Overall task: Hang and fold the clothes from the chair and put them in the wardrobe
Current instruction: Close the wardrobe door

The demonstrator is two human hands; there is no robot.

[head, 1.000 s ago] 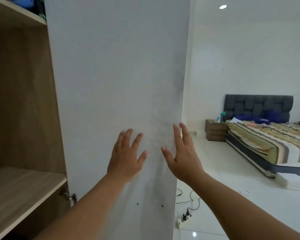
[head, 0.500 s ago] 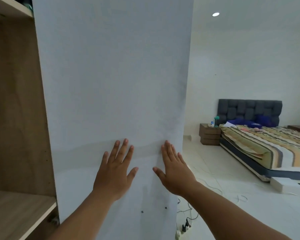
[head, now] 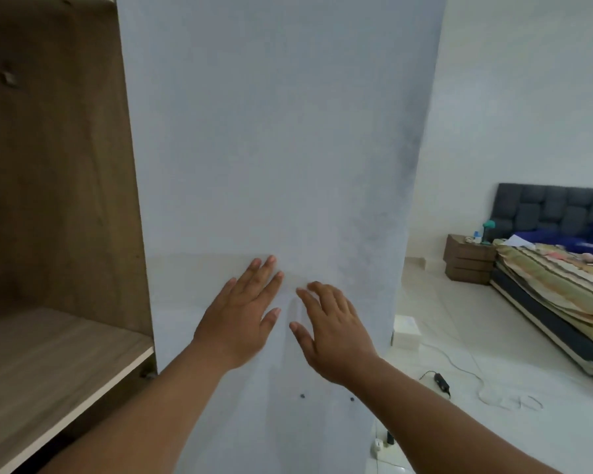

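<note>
Wardrobe door, tall pale grey-white panel (head: pixel 271 148), directly ahead of both hands, long axis vertical, hinged at left edge beside open compartment. Left hand (head: pixel 240 316) flat on panel, fingers spread. Right hand (head: pixel 336 333) open beside it, fingers spread, touching or just off panel: cannot tell. Neither holds anything. Left hand nearer hinge, right nearer free edge. Wood-grain wardrobe shelf (head: pixel 48 364) left of door, bare. Clothes, chair not in view. Striped bed (head: pixel 555 278) well right of door. No readable writing or brands.

No text, label, brand, number or sign can be read anywhere in this view.
</note>
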